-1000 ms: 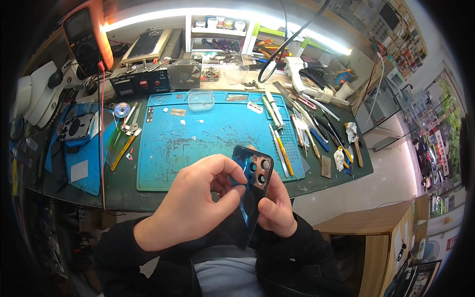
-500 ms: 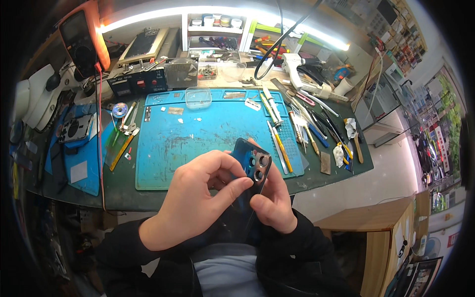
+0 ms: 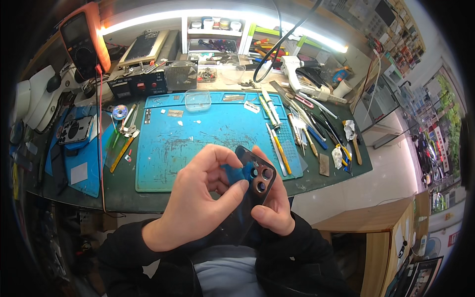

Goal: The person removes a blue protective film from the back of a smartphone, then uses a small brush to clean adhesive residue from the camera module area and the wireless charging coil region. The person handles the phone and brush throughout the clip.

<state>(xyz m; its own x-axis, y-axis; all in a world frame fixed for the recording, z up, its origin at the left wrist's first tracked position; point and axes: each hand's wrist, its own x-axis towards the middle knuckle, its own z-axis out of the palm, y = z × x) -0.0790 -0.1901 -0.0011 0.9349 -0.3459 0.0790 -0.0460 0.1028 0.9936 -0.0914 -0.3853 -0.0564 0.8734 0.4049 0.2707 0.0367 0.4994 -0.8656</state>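
Note:
My right hand (image 3: 272, 208) grips a dark, glossy phone back cover (image 3: 242, 218) with a copper-coloured camera surround (image 3: 260, 175), held tilted over the near edge of the blue mat (image 3: 183, 138). Its thumb lies on the cover's edge and its fingers go behind. My left hand (image 3: 200, 193) is curled at the cover's upper left, thumb tip and forefinger beside the camera openings; what its fingertips hold is unclear against the blue sheen there.
Tweezers, knives and other tools (image 3: 316, 133) lie right of the mat; a clear box (image 3: 198, 100) sits at its back. Left are an orange multimeter (image 3: 79, 44), red cable (image 3: 101, 148) and phone parts (image 3: 74, 131). A wooden cabinet (image 3: 356, 218) stands at lower right.
My left thumb has moved up toward the camera openings and its forefinger has lifted a little. The cover has shifted and turned slightly in my right hand.

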